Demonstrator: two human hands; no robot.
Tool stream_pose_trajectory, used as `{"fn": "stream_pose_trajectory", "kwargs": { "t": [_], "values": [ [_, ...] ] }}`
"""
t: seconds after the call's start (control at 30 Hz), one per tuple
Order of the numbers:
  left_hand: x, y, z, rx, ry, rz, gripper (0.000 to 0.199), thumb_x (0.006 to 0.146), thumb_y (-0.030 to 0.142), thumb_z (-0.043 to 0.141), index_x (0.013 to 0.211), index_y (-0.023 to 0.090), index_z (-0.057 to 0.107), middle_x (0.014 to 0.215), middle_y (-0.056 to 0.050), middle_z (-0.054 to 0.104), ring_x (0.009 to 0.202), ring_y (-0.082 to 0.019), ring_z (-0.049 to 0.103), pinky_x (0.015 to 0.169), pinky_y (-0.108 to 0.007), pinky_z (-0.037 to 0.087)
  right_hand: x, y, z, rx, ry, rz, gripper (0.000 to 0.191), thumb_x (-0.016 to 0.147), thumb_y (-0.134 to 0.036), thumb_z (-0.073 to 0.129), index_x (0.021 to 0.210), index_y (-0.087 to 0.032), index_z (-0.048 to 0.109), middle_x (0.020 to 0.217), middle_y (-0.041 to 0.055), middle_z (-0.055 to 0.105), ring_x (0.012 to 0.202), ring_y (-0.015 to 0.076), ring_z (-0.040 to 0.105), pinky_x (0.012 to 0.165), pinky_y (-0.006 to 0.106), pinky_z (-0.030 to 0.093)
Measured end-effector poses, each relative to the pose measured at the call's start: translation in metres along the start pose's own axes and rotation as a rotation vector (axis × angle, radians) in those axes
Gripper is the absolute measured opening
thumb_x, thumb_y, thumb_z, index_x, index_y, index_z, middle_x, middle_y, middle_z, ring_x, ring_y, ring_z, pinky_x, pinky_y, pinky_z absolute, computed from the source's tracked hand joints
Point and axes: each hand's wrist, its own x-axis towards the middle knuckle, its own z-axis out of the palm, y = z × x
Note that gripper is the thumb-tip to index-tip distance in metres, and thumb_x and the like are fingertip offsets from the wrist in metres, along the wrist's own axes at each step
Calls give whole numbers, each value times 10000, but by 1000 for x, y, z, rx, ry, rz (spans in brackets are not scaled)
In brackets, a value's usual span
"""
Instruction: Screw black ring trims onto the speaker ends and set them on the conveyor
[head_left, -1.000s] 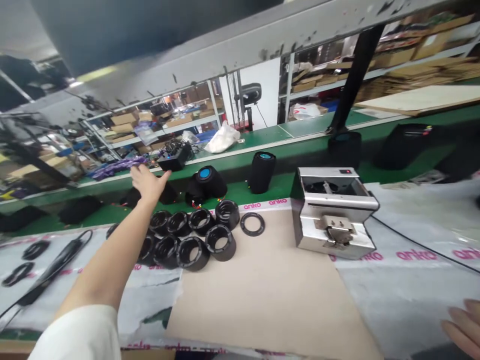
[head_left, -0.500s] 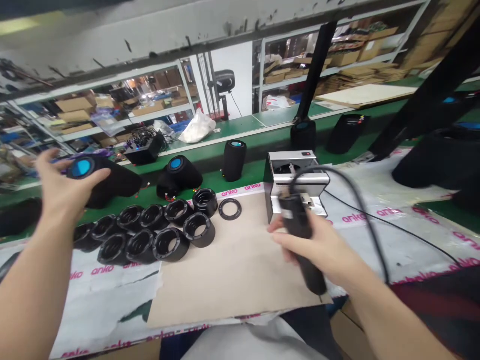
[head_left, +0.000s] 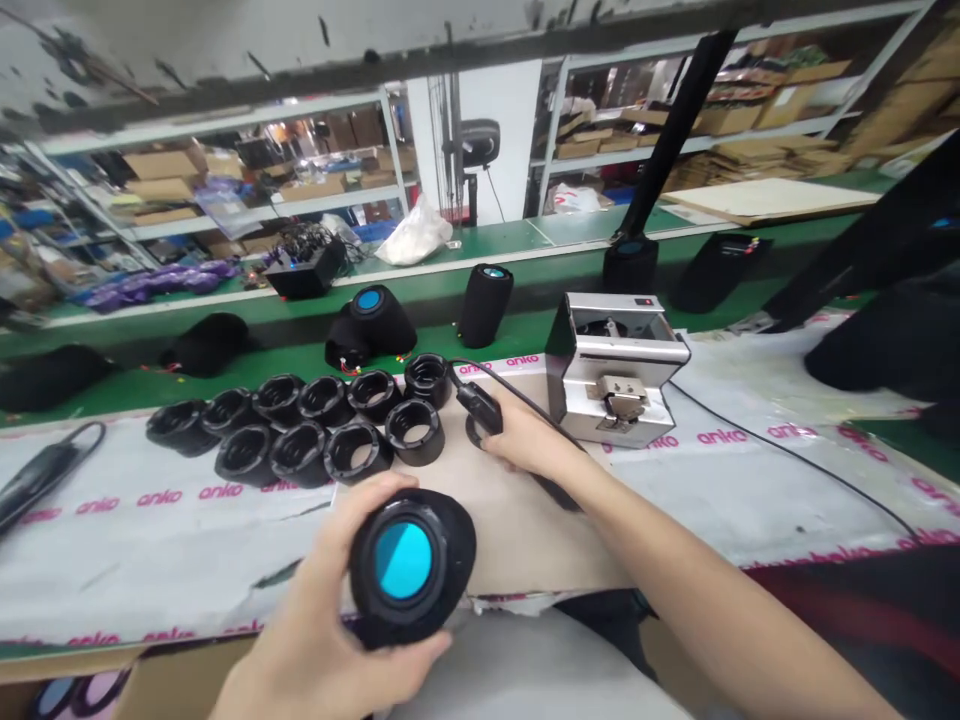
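Observation:
My left hand [head_left: 322,610] is closed around a black cloth-covered cylindrical speaker [head_left: 461,545], its round blue end [head_left: 403,560] tilted up towards me. My right hand [head_left: 517,430] grips a black corded electric screwdriver [head_left: 480,405], whose lower body shows below the wrist. Beside those fingers a flat black ring [head_left: 474,430] lies on the cardboard sheet [head_left: 517,550], mostly covered by the hand and tool. Left of it stand several short black hollow collars [head_left: 415,432] in two rows.
A silver screw feeder [head_left: 619,370] stands right of the cardboard. Several black speakers [head_left: 486,305] sit along the green bench [head_left: 300,345] behind. A second corded black tool [head_left: 41,480] lies at far left. An open box [head_left: 180,680] is below the front edge.
My left hand has taken a speaker from the back left and brought it to the front middle. My right hand has moved the screwdriver left, over to the ring.

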Motion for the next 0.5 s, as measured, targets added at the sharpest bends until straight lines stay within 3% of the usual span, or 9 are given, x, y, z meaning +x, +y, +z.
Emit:
{"fn": "stream_pose_trajectory", "kwargs": {
  "t": [0.1,0.2,0.27,0.37,0.5],
  "values": [
    [-9,-12,29,-59,-14,-16,1012,739,327,950,1615,421,452,1523,-143,656,1395,-472,663,1126,-719,585,-31,5,-15,118,-46,105,466,843,-189,711,1279,-223,552,942,-1,736,490,123,613,423,232,496],
    [-12,-18,49,-240,104,-18,1019,778,350,949,1635,423,403,1538,-145,634,1408,-425,661,1141,-659,582,-56,8,-32,181,1,129,385,858,-267,686,1200,-235,511,1147,18,742,533,88,610,475,230,533],
    [-14,-22,59,-349,167,-38,1085,760,458,975,1654,441,360,1521,-146,647,1376,-401,685,1112,-616,605,-64,11,-40,165,48,135,373,864,-305,686,1180,-237,499,1252,33,723,561,85,620,491,233,539],
    [-18,-30,65,-448,164,-120,1203,697,637,976,1681,445,312,1536,-165,642,1402,-415,669,1105,-612,604,-66,15,-46,65,80,133,410,858,-296,688,1234,-252,530,1310,37,717,636,123,669,513,246,539],
    [-24,-39,60,-460,89,-175,1205,646,653,994,1658,400,391,1570,-194,624,1393,-462,667,1103,-650,590,-58,17,-40,-160,102,72,527,829,-200,702,1343,-254,597,1196,55,751,888,225,729,689,270,542]
  ]
}}
